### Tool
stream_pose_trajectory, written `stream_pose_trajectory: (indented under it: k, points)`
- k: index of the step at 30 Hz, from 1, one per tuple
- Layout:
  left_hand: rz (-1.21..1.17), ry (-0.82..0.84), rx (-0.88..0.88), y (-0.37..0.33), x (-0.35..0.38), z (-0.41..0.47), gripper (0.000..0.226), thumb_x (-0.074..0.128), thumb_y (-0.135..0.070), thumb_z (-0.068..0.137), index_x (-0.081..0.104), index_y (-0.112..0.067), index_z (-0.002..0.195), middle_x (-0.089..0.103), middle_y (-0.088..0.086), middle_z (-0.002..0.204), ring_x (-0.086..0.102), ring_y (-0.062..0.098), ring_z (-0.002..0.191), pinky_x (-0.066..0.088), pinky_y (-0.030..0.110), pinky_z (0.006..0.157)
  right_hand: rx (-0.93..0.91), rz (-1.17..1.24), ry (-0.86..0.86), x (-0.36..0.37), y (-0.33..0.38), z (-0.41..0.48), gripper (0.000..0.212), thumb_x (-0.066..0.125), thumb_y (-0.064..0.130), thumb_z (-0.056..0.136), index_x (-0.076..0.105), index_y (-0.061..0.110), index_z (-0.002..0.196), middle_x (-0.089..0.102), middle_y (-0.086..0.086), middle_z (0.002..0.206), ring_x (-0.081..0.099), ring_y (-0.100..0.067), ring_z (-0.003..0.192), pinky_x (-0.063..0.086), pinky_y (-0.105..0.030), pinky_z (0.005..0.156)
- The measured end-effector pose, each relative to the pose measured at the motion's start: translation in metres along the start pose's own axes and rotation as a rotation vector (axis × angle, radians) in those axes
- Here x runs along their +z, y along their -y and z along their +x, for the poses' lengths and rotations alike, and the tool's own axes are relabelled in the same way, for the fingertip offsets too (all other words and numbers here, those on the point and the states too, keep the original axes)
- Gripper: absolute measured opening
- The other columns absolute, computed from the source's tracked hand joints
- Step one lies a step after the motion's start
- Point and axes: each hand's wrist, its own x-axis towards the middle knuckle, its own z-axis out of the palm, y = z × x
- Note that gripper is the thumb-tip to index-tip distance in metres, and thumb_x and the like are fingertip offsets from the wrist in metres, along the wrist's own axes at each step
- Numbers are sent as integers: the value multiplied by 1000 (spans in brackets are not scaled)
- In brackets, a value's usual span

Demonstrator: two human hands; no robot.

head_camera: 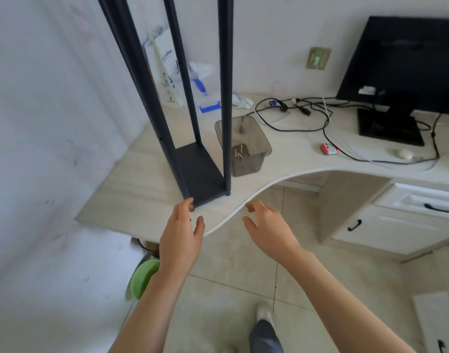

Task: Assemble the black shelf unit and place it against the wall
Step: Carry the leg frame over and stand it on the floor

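The black shelf unit (200,169) stands upright on the beige desk (131,189), its flat bottom shelf near the curved front edge and its thin black posts rising out of the top of the view. My left hand (182,233) is just in front of the near left corner, fingertips touching or nearly touching the post's foot, fingers apart. My right hand (266,225) hovers over the desk's front edge, right of the shelf, fingers spread and empty.
A clear plastic bin (246,146) holding a few metal screws sits right behind the shelf. Bags (167,70) lean on the wall. Cables (294,115), a monitor (406,64), a mouse (403,154) lie to the right. A green stool (141,278) stands under the desk.
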Motion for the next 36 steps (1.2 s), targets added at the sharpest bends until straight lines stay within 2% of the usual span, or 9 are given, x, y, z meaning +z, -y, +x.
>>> stream_pose_trajectory:
  k: [5, 10, 15, 19, 21, 24, 29, 32, 36]
  points:
    - [-37, -162, -63, -14, -12, 56, 49, 64, -23, 97, 44, -15, 142, 56, 0, 132, 66, 20, 99, 59, 34, 74, -54, 38, -32, -17, 16, 66, 38, 49, 27, 102, 47, 15, 137, 54, -3, 136, 52, -22, 122, 45, -33, 97]
    - [-134, -398, -166, -42, -31, 103, 46, 68, -20, 94, 43, -15, 132, 50, 2, 126, 60, 13, 94, 50, 23, 70, -116, 143, -153, -48, 38, 128, 51, 53, 27, 100, 34, 13, 146, 49, -5, 141, 48, -24, 130, 42, -34, 101]
    - [-275, -541, -197, -70, -52, 137, 47, 68, -24, 94, 44, -13, 132, 59, 1, 117, 59, 9, 95, 56, 30, 86, -183, 268, -204, -80, 63, 173, 56, 53, 30, 100, 28, 19, 150, 46, 3, 142, 52, -12, 121, 41, -24, 89]
    - [-476, -582, -166, -88, -63, 152, 29, 65, -19, 95, 45, -33, 112, 59, -12, 88, 62, 10, 76, 54, 20, 71, -255, 348, -182, -96, 81, 190, 50, 52, 31, 101, 32, 27, 146, 52, 19, 121, 53, 9, 90, 40, -4, 74]
    - [-579, -592, -126, -94, -65, 156, 37, 64, -12, 96, 43, -42, 103, 60, -11, 85, 63, 15, 71, 51, 14, 64, -279, 439, -147, -99, 87, 196, 45, 53, 30, 101, 34, 29, 141, 57, 21, 103, 57, 9, 82, 45, -9, 72]
    - [-668, -637, -128, -97, -65, 162, 38, 63, -8, 96, 47, -41, 105, 64, -6, 87, 66, 16, 72, 52, 13, 70, -321, 556, -108, -98, 92, 201, 43, 54, 27, 100, 33, 28, 137, 60, 12, 87, 61, -3, 77, 53, -19, 67]
    - [-709, -715, -167, -95, -57, 167, 10, 61, -11, 97, 56, -19, 93, 59, 6, 70, 59, 14, 59, 51, 14, 65, -326, 708, -121, -91, 95, 211, 45, 54, 24, 100, 31, 28, 138, 59, 2, 86, 61, -8, 77, 52, -17, 68]
    - [-694, -734, -227, -94, -54, 171, 17, 61, -20, 97, 53, -14, 83, 53, 11, 62, 51, 13, 53, 47, 15, 55, -352, 713, -116, -90, 97, 212, 30, 53, 23, 100, 36, 28, 124, 56, -3, 80, 56, -12, 69, 49, -21, 62]
    - [-691, -763, -270, -94, -53, 173, 26, 62, -28, 96, 50, -13, 79, 49, 25, 71, 48, 27, 59, 46, 30, 56, -353, 720, -113, -90, 99, 211, 22, 51, 21, 101, 38, 38, 104, 54, -17, 83, 49, -18, 64, 48, -34, 61]
